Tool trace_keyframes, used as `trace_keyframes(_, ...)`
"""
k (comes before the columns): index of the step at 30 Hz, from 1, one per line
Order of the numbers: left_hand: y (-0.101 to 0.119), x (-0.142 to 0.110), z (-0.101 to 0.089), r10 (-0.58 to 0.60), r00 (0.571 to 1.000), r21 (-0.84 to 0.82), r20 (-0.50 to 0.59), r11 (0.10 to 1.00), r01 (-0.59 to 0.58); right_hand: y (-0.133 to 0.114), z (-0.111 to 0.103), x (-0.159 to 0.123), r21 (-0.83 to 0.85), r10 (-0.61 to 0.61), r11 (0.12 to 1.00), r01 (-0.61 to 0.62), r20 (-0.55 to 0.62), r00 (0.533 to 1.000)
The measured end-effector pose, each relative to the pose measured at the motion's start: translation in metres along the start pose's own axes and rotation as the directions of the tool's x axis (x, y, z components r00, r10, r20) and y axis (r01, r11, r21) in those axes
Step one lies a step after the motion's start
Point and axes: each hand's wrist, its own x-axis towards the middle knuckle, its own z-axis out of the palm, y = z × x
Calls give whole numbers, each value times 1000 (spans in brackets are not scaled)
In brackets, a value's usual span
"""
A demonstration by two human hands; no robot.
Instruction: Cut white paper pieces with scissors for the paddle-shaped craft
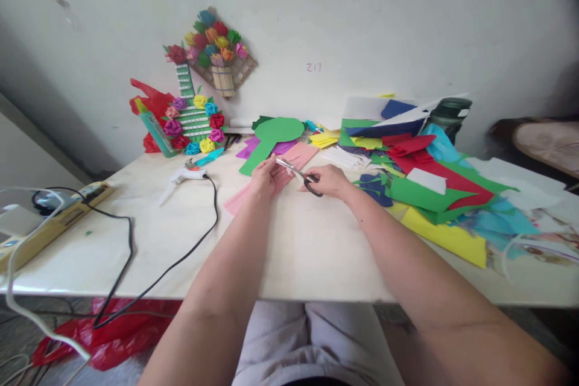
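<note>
Right hand grips scissors beside left hand (its hold unclear); green cutout beyond looks done, snipping unfinished.

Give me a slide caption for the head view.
Right hand holds scissors beside the left hand, above pink paper, with paper flowers by the wall.

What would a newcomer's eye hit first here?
Likely the bright bouquet against the wall and the flower-edged guitar shape below and left of it. Next, the colored paper heap at right, then the scissors in the right hand, near center.
</note>
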Motion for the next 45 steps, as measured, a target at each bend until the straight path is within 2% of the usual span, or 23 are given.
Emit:
trace_keyframes(5, -1, 1, 0, -10, 1000, -26, -15, 1000, 10, -4, -3, -1, -107, -4, 994, 5, 12, 1000)
trace_keyframes(15, -3, 4, 0, 5, 1000, -60, 22, 998, -4, -2, -2, 0, -178, -24, 984, 24, 0, 1000)
trace_keyframes(33, -3, 5, 0, -22, 1000, -53, 8, 998, 22, -3, -4, -1, -104, 3, 995, 0, 26, 1000)
trace_keyframes(45, -4, 5, 0, -13, 1000, -53, -7, 999, 13, -3, -4, -1, -152, -8, 988, 14, 37, 999)
